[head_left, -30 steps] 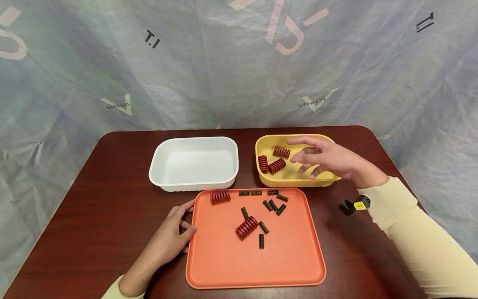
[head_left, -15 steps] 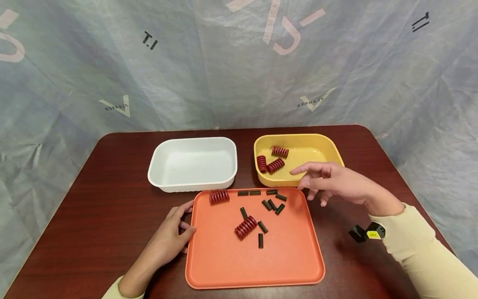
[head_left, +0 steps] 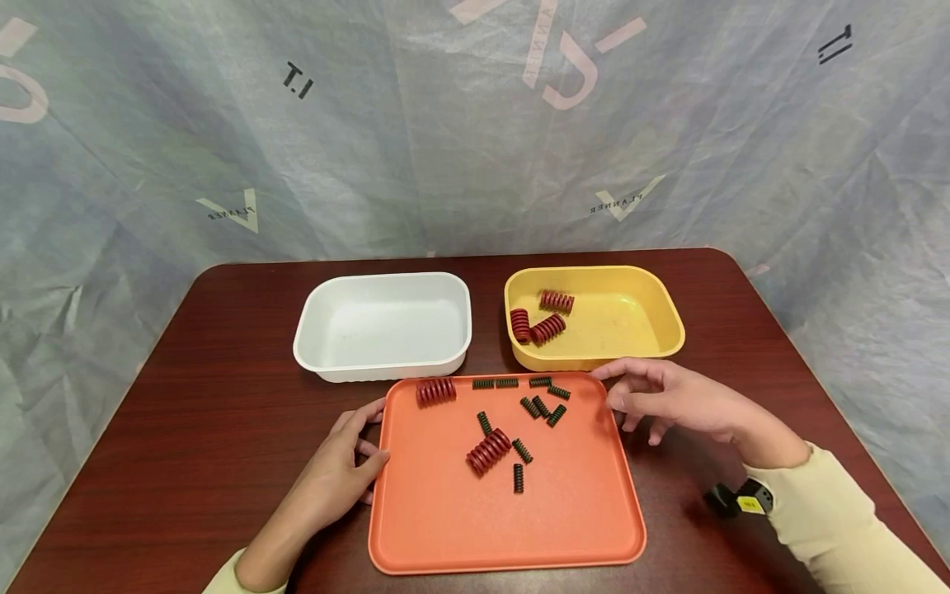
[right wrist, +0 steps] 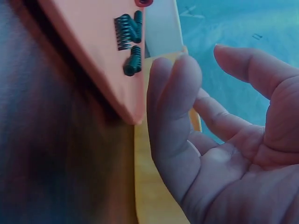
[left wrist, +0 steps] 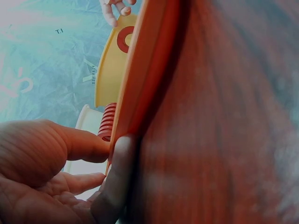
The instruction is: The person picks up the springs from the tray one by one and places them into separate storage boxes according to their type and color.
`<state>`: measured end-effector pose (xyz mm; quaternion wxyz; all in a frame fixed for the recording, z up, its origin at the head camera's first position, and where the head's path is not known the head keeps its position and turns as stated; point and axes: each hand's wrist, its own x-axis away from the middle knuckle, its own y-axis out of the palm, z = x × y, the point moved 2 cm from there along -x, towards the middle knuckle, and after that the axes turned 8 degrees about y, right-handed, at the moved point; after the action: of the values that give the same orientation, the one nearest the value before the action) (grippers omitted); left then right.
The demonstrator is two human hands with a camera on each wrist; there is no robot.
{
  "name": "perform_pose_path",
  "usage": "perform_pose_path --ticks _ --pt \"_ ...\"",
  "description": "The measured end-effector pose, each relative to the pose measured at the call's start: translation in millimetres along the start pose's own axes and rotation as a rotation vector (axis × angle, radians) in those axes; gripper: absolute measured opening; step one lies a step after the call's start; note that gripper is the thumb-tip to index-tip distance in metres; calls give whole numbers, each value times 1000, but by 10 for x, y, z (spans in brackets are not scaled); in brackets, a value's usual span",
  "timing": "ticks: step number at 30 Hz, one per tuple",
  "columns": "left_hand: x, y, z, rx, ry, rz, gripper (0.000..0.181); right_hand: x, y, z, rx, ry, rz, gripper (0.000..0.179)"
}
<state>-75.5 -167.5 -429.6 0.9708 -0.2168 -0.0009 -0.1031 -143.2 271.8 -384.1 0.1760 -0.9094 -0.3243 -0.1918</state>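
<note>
orange tray (head_left: 571,524), lying on the dark wooden table (head_left: 171,429) nearest the person, with springs scattered over it. two thick red springs (head_left: 489,452) rest on it, one near the far left corner and one around the middle; ten slim dark green springs (head_left: 518,478) lie singly and in small groups, mostly toward the far edge.

left hand (head_left: 337,470): set at the tray's left side, forearm slanting in from the near edge of the view. the grip is closed on the rim, which, in the left wrist view, passes between the digits, one finger lying along its outer face.

right hand (head_left: 683,404): reaching in from the right, palm turned down, at the far right corner of the tray. the fingers are spread and loosely bent, with thumb and forefinger apart and nothing between them; whether a fingertip touches the corner cannot be told. a small black device (head_left: 750,499) sits at the cuff of the pale yellow sleeve (head_left: 831,520).

beyond the tray: a white bin (head_left: 386,326) at left and a yellow bin (head_left: 623,313) at right, the latter holding three red springs.
</note>
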Motion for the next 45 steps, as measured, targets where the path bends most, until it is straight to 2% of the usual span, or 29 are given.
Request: perform_pose_path --ticks 4,8,13,26,37,45 --pt "8 -8 2 -7 2 3 68 42 39 71 20 21 36 47" --pt "12 -15 0 -12 2 5 68 78 75 124 56 34 111 44" --pt "22 -31 -6 -13 -1 7 68 65 135 175 87 63 175 52" --pt "45 -51 -17 -13 -5 16 68 -32 388 228 34 78 227 78" --pt "53 -63 -13 -29 0 20 68 -21 538 260 49 44 252 87" --pt "3 -6 -6 -44 19 11 69 58 529 307 97 65 278 87"
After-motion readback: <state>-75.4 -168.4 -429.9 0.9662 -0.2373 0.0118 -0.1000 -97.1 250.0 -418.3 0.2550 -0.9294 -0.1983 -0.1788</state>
